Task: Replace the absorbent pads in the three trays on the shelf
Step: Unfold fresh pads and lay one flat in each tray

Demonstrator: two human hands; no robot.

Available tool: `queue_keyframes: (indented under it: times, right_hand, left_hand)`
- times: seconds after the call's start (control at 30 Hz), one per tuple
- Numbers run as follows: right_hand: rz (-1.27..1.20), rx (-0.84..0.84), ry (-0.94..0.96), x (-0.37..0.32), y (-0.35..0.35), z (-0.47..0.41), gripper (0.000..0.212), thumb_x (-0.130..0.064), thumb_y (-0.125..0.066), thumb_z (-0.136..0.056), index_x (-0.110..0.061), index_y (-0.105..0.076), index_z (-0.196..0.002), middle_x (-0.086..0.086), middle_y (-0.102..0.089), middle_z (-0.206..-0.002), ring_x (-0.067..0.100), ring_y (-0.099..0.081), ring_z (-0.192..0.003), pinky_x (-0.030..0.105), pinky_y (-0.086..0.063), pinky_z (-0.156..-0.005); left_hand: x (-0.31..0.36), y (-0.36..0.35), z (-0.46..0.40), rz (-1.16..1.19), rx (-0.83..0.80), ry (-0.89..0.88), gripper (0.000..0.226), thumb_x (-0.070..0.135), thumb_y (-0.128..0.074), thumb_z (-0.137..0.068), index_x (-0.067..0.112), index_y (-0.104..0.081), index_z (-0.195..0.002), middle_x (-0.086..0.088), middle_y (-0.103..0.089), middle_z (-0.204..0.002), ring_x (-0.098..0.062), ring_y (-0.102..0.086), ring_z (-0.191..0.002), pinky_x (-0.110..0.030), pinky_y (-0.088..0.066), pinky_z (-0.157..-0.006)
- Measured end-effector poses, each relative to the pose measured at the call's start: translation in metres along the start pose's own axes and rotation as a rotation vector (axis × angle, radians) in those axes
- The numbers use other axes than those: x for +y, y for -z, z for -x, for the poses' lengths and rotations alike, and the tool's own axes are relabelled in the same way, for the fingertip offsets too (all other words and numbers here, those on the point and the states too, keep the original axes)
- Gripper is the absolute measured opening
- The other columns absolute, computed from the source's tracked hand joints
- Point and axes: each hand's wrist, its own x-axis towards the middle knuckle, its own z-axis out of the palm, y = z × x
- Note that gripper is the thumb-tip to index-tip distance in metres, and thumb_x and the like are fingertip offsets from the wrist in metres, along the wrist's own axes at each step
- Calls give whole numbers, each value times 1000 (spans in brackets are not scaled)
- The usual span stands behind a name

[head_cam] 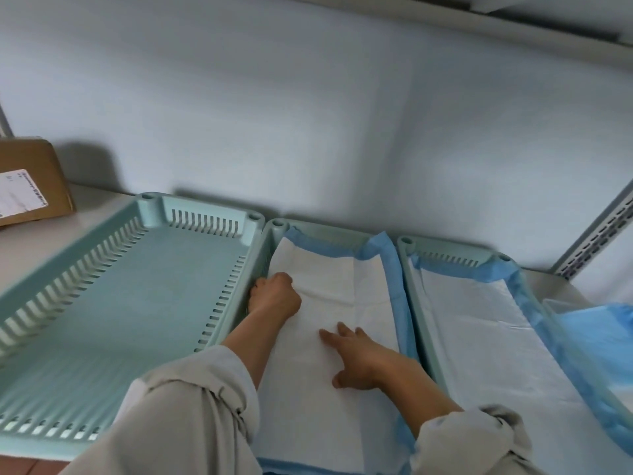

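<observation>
**Both hands on the pad in the middle tray**

The left hand point(274, 294) reaches in over the middle pale-green slotted plastic tray point(274, 225), curled into a fist, its grip closed on the left edge of the white absorbent pad with a blue border point(329, 279) right against the tray's left wall. The right hand point(356, 354) lies flat on the same pad nearer the front, fingers spread and pointing leftward, its grip open and pressing down rather than holding. Both forearms are bare, with light-grey sleeves point(191, 416) pushed up towards the elbows.

The pad lines the middle tray, its blue border riding up the back and right walls. Touching it on the left stands an identical pale-green tray point(144, 296) with a bare floor. On the right, a third pale-green tray point(407, 242) already holds a second white, blue-edged pad point(479, 323). All three sit side by side on the white shelf point(96, 204). Further right, crumpled blue sheeting point(592, 334) lies at the edge of view. A brown cardboard box with a label point(30, 183) stands at the far left, and a slotted metal upright point(603, 231) rises at the right.
</observation>
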Motion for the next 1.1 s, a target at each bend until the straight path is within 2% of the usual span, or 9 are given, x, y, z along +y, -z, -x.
queue_keyframes:
  times: [0.2,0.3,0.37,0.43,0.53,0.63,0.73,0.97,1.1]
  right_hand:
    - [-21,-14,17,3,1,3,84,-21,-57,-93,-29,2,-152,1,11,-160,29,8,-147,45,-8,-120]
    - [-18,-18,20,3,1,4,84,-20,-58,-93,-29,1,-152,1,10,-161,29,7,-147,47,-9,-120]
    - [-22,-18,23,3,1,4,84,-19,-58,-93,-30,0,-152,0,10,-161,29,8,-148,48,-9,-120]
    - [-24,-17,24,3,2,5,84,-19,-58,-93,-31,0,-152,0,10,-161,28,8,-148,48,-10,-120]
    - [-20,-24,21,3,2,6,84,-18,-58,-93,-30,0,-152,0,10,-161,29,8,-148,48,-10,-120]
    - [-16,-28,18,3,3,6,83,-19,-56,-94,-29,1,-152,1,10,-161,29,7,-148,45,-9,-120]
    - [-34,-9,30,-1,6,5,80,-22,-55,-95,-27,-1,-153,2,7,-161,28,2,-148,42,-10,-120]
    - [-15,5,71,-16,6,3,72,-24,-56,-94,-24,-13,-153,8,-4,-161,30,-8,-147,40,-17,-119]
    - [-5,9,40,-14,13,6,71,-27,-59,-92,-20,-20,-151,11,-20,-156,30,-27,-141,39,-27,-115]
  left_hand:
    - [5,6,-12,271,40,34,34,2,-49,-87,6,-61,-119,-18,-54,-124,-33,-55,-110,-41,-50,-96]
    - [8,4,-12,469,1,104,26,2,-50,-91,4,-59,-115,-18,-58,-112,-25,-67,-76,-32,-58,-56]
    - [9,5,-10,619,-63,183,20,-1,-46,-95,5,-55,-112,-12,-58,-89,-15,-64,-52,-26,-53,-44]
    - [12,7,-9,741,-94,217,25,-2,-44,-97,3,-53,-119,-8,-51,-79,-16,-61,-55,-26,-54,-46]
    - [13,7,-11,872,-72,242,28,-1,-42,-97,2,-50,-124,-9,-50,-88,-16,-58,-62,-25,-51,-37]
    - [11,2,-14,628,78,132,29,-2,-41,-95,-2,-51,-122,-13,-50,-106,-27,-62,-82,-39,-60,-64]
    - [5,4,-9,186,204,-29,31,-1,-38,-92,-6,-57,-116,-19,-44,-126,-37,-57,-102,-40,-48,-93]
    - [-5,-4,4,-154,12,-86,40,6,-44,-90,3,-40,-130,-17,-12,-147,-35,-50,-115,-38,-42,-100]
    - [-9,-11,5,-304,120,-242,52,3,-45,-89,18,-34,-137,-10,12,-157,-37,-37,-131,-42,-45,-100]
